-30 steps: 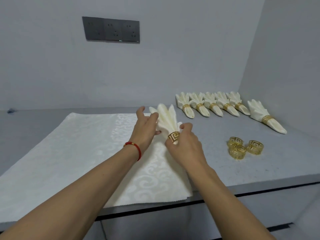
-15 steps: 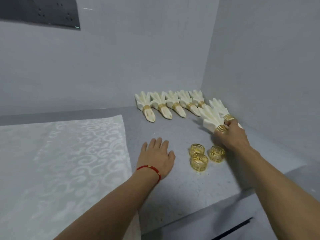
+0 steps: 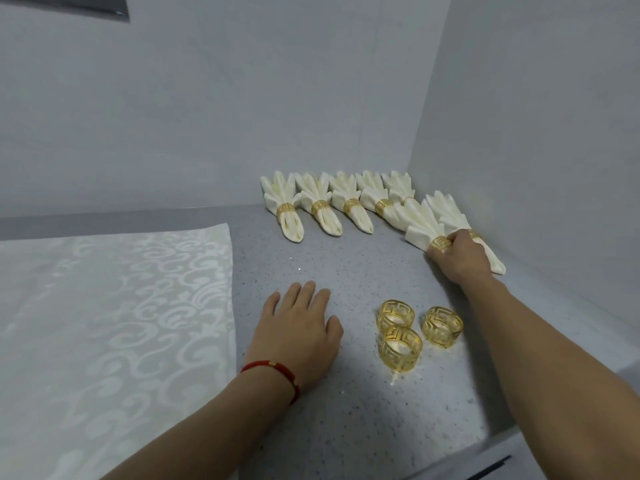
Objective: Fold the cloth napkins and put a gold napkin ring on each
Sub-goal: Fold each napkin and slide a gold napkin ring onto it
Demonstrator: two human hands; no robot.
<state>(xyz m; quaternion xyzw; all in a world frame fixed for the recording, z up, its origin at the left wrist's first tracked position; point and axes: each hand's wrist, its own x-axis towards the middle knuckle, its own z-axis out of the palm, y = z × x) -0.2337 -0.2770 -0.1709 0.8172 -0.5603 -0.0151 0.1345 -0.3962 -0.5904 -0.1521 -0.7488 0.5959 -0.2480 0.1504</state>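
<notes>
Right hand (image 3: 459,259): curled over a ringed napkin (image 3: 420,225) at the far right of the counter, fingers clamped round its gold ring (image 3: 439,244) — napkin lying on the surface, fanned end toward the corner.
Left hand (image 3: 298,336): flat on the grey speckled counter (image 3: 346,420), fingers straight and loosely spread, gripping nothing; red cord bracelet (image 3: 273,374) at the wrist.
Finished napkins: row of five (image 3: 322,206) along the back wall, each folded to a fan and banded in gold; one more (image 3: 450,211) just beside the held napkin, nearest the right wall, its tail partly hidden behind the right hand.
Spare rings: three gold openwork rings (image 3: 401,346) clustered on the counter between the two forearms — two touching, third just beside them.
Unfolded cloth: white patterned cloth (image 3: 110,317) spread flat at left, its edge near the left hand.
Background: dark wall plate (image 3: 104,5) at top left, mostly cut off.
</notes>
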